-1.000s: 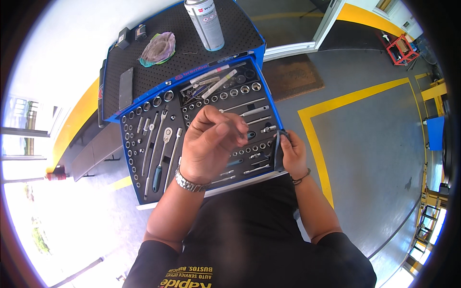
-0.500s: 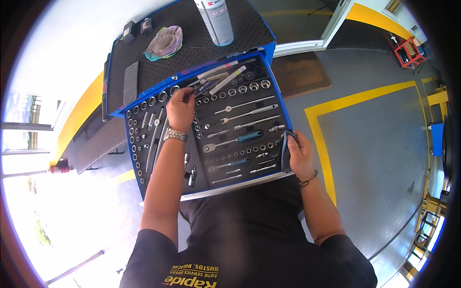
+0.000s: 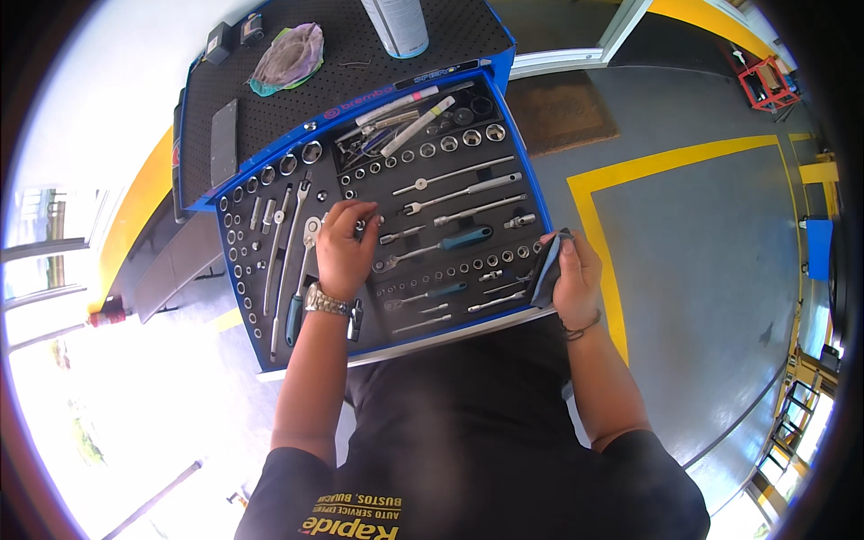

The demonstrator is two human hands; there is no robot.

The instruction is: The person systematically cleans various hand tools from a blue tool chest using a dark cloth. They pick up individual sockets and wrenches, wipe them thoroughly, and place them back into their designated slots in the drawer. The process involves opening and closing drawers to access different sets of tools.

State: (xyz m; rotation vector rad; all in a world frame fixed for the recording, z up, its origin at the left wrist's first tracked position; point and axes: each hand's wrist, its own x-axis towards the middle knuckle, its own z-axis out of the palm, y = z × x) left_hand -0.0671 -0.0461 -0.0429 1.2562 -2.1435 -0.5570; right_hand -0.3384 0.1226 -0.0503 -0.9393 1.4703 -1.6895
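Note:
My left hand (image 3: 346, 252) is over the middle of the tool drawer, its fingers curled in a pinch beside a column of small sockets (image 3: 350, 193). What its fingertips hold, if anything, is too small to make out. A large ratchet (image 3: 311, 229) with a teal handle lies in the foam just left of it. To its right rests another teal-handled ratchet (image 3: 463, 238). At the drawer's right front corner, my right hand (image 3: 578, 279) is closed around a folded dark blue-grey cloth (image 3: 547, 270).
Behind the drawer, the cabinet's black perforated top (image 3: 351, 85) carries a spray can (image 3: 396, 27), a crumpled cloth (image 3: 290, 58) and a flat grey bar (image 3: 225, 142). Loose pens and tools fill the drawer's back compartment (image 3: 468, 103). A brown mat (image 3: 562, 112) lies on the floor.
My left hand has moved from the back of the drawer toward me, to the small sockets in the middle. My right hand still holds the cloth at the corner. The view has shifted slightly.

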